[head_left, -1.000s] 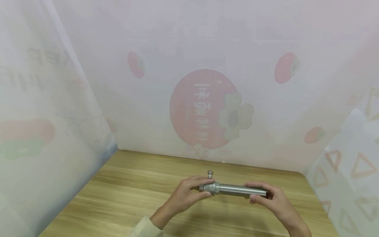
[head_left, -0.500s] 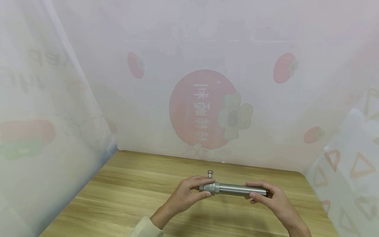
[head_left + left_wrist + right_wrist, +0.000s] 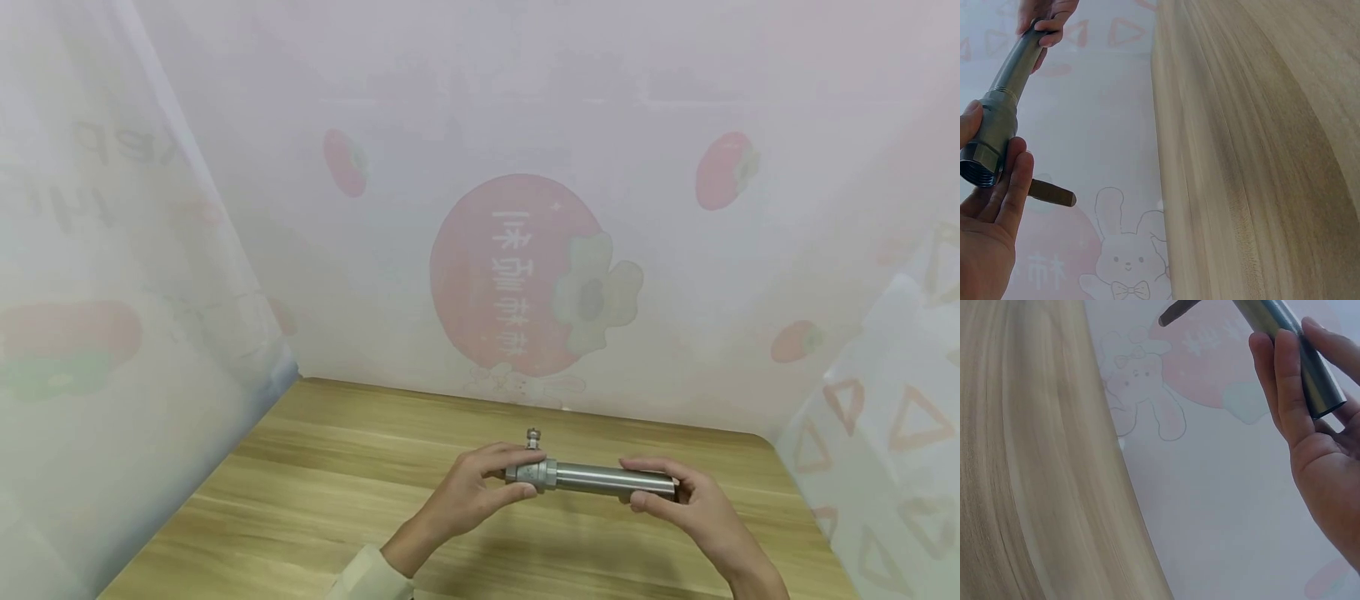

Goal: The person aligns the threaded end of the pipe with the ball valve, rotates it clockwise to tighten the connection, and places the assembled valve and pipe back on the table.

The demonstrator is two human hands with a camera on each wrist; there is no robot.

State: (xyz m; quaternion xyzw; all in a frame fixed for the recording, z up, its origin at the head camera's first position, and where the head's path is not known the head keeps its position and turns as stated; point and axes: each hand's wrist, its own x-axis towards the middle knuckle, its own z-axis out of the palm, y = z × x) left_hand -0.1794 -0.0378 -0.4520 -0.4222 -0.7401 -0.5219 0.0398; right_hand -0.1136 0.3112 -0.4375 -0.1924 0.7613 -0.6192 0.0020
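Note:
A metal ball valve (image 3: 532,473) is joined to a straight steel pipe (image 3: 600,479), and both are held level above the table. My left hand (image 3: 476,487) grips the valve body between thumb and fingers. From the valve's far side sticks out a lever handle (image 3: 533,437), which also shows as a dark bar (image 3: 1052,192) in the left wrist view. There the valve's threaded mouth (image 3: 979,172) faces the camera. At the pipe's other end, my right hand (image 3: 697,504) holds it with the thumb on the near side and fingers on the far side.
Below the hands lies a wood-grain table (image 3: 337,450). A pale printed curtain (image 3: 390,317) hangs along its back edge, and more sheets (image 3: 187,275) close in the left and right sides.

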